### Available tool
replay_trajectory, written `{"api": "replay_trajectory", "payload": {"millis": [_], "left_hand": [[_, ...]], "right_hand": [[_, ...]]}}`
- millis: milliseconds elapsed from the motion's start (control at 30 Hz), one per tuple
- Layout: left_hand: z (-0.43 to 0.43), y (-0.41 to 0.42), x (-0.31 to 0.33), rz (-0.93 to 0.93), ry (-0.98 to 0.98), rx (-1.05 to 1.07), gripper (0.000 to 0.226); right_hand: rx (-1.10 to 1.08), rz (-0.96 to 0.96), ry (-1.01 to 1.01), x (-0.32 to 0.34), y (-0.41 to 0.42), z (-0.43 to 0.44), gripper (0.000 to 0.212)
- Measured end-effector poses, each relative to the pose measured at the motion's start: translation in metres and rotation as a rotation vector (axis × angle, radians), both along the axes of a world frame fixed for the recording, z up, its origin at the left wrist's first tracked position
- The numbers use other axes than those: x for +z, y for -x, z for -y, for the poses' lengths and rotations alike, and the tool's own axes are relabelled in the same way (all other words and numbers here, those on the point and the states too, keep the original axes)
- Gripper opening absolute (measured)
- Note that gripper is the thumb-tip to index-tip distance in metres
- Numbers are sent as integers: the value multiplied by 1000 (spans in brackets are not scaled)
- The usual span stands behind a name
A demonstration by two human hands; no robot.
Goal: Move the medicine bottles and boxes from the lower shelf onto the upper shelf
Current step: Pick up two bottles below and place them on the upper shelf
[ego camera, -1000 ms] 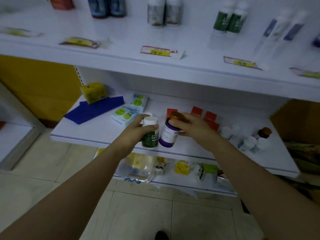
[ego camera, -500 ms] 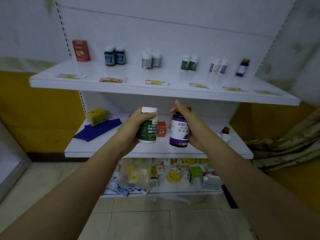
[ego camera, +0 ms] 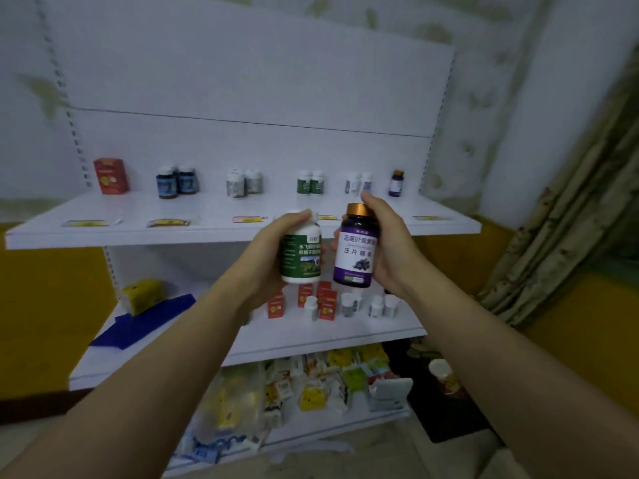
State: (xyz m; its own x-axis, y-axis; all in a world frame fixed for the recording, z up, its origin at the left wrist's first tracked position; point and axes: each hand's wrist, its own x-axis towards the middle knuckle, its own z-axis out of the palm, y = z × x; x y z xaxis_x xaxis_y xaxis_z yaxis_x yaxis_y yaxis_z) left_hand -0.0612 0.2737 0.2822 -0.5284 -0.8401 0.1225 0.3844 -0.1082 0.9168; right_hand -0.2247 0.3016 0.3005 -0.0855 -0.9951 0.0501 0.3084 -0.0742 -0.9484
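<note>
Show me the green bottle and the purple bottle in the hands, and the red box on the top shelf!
green bottle [ego camera: 300, 259]: head view, middle of its green label.
purple bottle [ego camera: 356, 257]: head view, middle of its label.
red box [ego camera: 110, 176]: head view, its front face.

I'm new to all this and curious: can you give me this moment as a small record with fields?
left hand: grips green bottle
right hand: grips purple bottle
where: both bottles held in front of upper shelf edge, not set down
on upper shelf: red box, row of bottles
lower shelf: red boxes, small bottles, yellow box, blue sheet
</note>
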Motion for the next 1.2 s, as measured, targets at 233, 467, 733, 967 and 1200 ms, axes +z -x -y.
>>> {"api": "replay_trajectory", "payload": {"millis": [233, 467, 733, 967, 1200], "left_hand": [[-19, 85, 10, 80, 209, -121, 27], [-22, 169, 14, 113, 219, -147, 40], [1, 238, 11, 90, 154, -112, 32], [74, 287, 9, 167, 183, -21, 47], [188, 338, 10, 184, 227, 46, 61]], "right_hand": [[-162, -41, 24, 14, 79, -37, 28], [-243, -215, 49, 20, 163, -60, 19], [-260, -196, 45, 10, 235, -46, 16], [-240, -167, 39, 4, 291, 25, 9], [-225, -343, 38, 0, 348, 143, 32]]}}
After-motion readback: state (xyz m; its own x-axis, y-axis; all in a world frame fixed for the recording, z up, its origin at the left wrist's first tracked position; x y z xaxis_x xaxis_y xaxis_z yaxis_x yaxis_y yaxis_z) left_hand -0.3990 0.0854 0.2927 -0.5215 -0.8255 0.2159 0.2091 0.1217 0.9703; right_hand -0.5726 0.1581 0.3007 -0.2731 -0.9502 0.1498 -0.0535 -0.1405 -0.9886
